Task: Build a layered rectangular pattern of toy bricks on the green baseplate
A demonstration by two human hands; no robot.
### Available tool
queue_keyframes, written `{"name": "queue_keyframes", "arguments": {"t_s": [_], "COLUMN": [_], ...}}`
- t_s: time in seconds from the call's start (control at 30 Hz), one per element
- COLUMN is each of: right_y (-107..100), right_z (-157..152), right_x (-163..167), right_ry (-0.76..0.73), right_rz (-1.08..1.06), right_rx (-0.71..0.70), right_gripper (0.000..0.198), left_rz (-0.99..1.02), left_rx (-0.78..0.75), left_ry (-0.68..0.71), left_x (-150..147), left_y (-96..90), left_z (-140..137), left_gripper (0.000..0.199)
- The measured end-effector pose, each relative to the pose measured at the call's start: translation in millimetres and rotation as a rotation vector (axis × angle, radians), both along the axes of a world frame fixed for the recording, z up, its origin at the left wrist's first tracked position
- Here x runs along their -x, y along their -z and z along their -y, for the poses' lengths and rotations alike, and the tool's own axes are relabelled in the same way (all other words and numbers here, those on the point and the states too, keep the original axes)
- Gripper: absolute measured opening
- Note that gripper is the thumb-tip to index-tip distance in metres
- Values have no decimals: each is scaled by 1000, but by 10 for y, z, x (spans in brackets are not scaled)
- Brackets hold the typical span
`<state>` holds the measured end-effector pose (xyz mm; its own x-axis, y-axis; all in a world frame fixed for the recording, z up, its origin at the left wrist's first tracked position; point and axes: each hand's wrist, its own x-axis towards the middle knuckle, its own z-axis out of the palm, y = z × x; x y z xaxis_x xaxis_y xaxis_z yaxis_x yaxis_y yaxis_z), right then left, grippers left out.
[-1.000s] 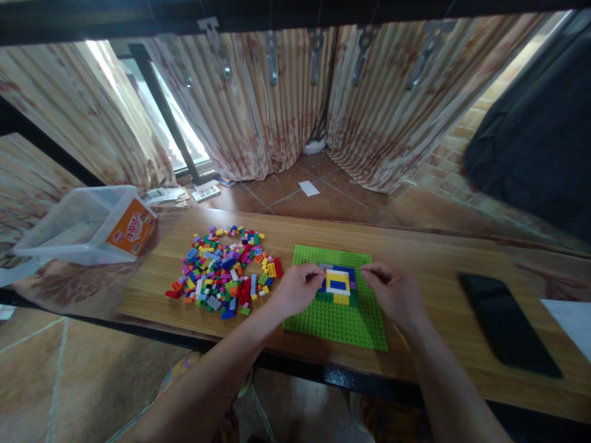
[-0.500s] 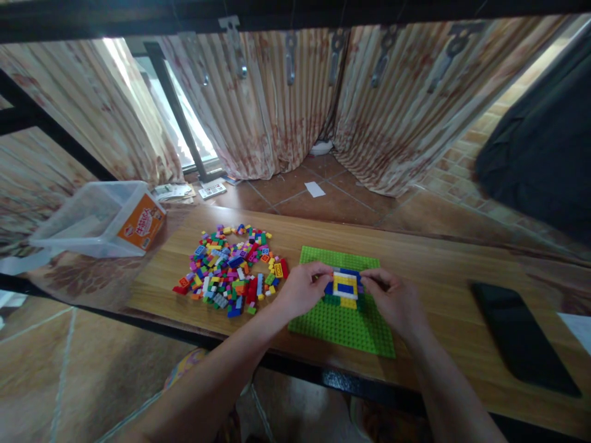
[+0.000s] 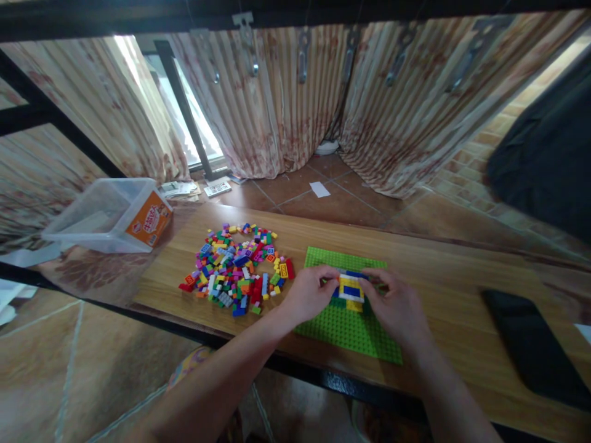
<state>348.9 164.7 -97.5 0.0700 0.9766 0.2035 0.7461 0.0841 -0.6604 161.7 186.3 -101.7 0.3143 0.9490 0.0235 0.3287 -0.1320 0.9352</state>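
Note:
A small brick build [image 3: 351, 289] in blue, yellow, white and green sits on the green baseplate [image 3: 344, 335]. My left hand [image 3: 311, 292] grips the build's left side between thumb and bent fingers. On the opposite side my right hand [image 3: 392, 301] is closed, its thumb and fingertips pressed at the build's right edge. My fingers cover both ends of the build, so I cannot tell whether a loose brick is held there.
A heap of loose coloured bricks [image 3: 240, 271] lies left of the baseplate on the wooden table [image 3: 277, 224]. Far left stands a clear plastic bin [image 3: 99, 237] with an orange label. A black phone-like slab [image 3: 530, 344] lies at the right.
The whole view has shifted slightly, moving the table things rightward in the picture. My right thumb has come in over the build's right side. Both hands stay at the build.

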Motion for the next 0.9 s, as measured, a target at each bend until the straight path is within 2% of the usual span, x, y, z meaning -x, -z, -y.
{"name": "queue_keyframes", "arguments": {"t_s": [0.1,0.2,0.5,0.7,0.9], "right_y": [22,51,193,232,215], "right_z": [5,9,-35,-39,-58], "right_x": [41,60,10,9,40], "right_ry": [-157,-275,-315,-357,-375], "right_rz": [42,79,91,141,148], "right_rx": [-52,-30,-68,-146,-203], "right_gripper": [39,44,36,32,29], "left_rz": [10,3,-87,-123,-190], "left_rx": [-13,-21,-106,-157,-143], "left_ry": [14,17,-114,-160,-77], "left_x": [13,50,244,710,1142], "left_y": [-10,-25,-104,-228,-296], "left_z": [1,-16,-129,-317,-425], "left_gripper": [21,22,21,19,22]}}
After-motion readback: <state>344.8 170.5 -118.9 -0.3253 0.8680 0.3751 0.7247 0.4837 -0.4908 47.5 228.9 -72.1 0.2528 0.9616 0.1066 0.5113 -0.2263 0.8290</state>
